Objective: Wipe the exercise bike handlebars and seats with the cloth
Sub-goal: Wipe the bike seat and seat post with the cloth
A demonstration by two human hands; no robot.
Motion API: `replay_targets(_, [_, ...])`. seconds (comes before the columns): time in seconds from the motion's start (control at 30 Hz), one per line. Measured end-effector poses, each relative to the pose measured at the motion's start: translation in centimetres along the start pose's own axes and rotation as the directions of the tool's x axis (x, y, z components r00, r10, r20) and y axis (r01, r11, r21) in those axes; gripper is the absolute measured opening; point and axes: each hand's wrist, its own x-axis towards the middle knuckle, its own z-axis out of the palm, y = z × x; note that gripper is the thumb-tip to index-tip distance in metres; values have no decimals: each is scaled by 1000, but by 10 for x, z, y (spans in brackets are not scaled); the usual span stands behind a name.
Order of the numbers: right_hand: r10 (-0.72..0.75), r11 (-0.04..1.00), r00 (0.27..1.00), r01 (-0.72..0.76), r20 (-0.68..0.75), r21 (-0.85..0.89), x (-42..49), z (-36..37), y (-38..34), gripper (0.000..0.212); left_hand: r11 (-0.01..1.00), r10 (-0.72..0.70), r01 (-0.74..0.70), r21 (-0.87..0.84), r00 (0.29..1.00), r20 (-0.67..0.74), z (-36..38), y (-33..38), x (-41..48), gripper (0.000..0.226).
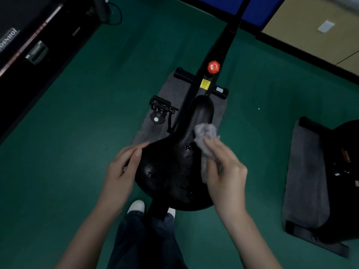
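**A:** From the head view, how far along is it?

**B:** Mid-seat, I'd say. The seat (171,171) is right below the camera, broad end towards the person and nose pointing away. The right hand (223,167) has the grey cloth (206,133) bunched under curled fingers and pressed on the seat's right side, where the wide part narrows to the nose.

**A:** And the other hand?

**B:** The left hand (124,166) lies on the seat's left edge with fingers fairly straight and nothing in it (probably steadying the seat). The two hands are apart, one on each flank.

**A:** Is any of the seat clean?

**B:** Hard to call. Wet glints show beside the cloth and on the left half near the left hand, so I judge the surface is damp and not wiped dry. The nose looks dull, but I cannot tell whether it has been wiped.

**A:** Handlebars?

**B:** Out of sight. Only the frame with a red knob (213,66), a pedal (161,109) and the mat (174,88) under the bike are visible. Whether the bars are done is unknowable here.

**A:** Anything else left?

**B:** A second bike (342,171) stands well to the right on its own mat. The task says seats, so that one likely remains too.
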Motion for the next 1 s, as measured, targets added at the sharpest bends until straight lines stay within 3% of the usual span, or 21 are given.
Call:
replay_targets(0.13, [-247,968,952,251,179,-2,-19,-4,-5,50,1000,-9,10,-18,999,46,-4,11,1,26])
replay_targets(0.27, [-241,968,963,248,123,-38,4,4,-5,48,996,-38,23,84,984,172,-12,18,-3,34])
replay_targets(0.33, [-270,959,950,281,157,-50,1,13,-13,43,991,-55,24,131,969,243,-16,19,-6,46])
replay_targets(0.47, [-449,878,835,479,317,-18,-5,13,-12,35,974,-101,22,227,934,343,-24,18,-7,86])
replay_targets(0.63, [-362,918,907,387,213,-89,20,6,-5,35,954,-107,-22,299,906,409,-27,15,-6,117])
replay_targets(0.77, [-382,916,890,400,248,-24,-14,0,1,33,953,-90,-40,301,909,407,-26,13,-4,117])
replay_targets(0.87, [-352,931,918,363,185,-31,-22,-15,14,35,957,-53,-71,281,911,410,-24,13,-3,116])
replay_targets(0.93, [-268,960,959,273,90,-53,-19,-16,21,37,964,-30,-83,253,910,414,-23,11,-2,115])
replay_targets(1.0, [-91,995,996,91,-24,-31,-8,-11,25,44,970,-26,-75,232,913,406,-23,8,-2,114])
